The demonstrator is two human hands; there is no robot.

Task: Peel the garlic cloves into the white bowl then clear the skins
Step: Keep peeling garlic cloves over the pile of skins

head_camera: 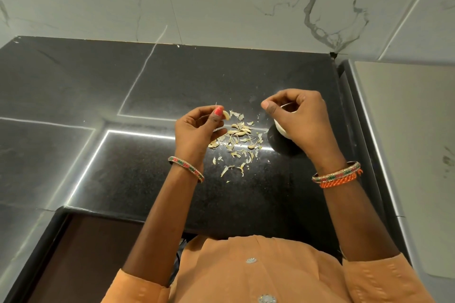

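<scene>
Black speckled counter (147, 86), grey-veined white marble wall (246, 0) — pale tan garlic skins (240, 139), orange shirt (246, 275), red-green beaded bangles (186, 169), red-painted thumbnail (218, 111).

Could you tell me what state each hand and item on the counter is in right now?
Left hand: raised, pinching a clove.
Clove: pale, looks peeled, held above the skins.
Right hand: fingers curled over the bowl; cannot tell if it holds anything.
Bowl: upright, mostly hidden.
Skins: scattered loose on the counter, not cleared.

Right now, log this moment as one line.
left hand: pinching garlic clove | right hand: over white bowl, pinched | skins: scattered on counter
</scene>
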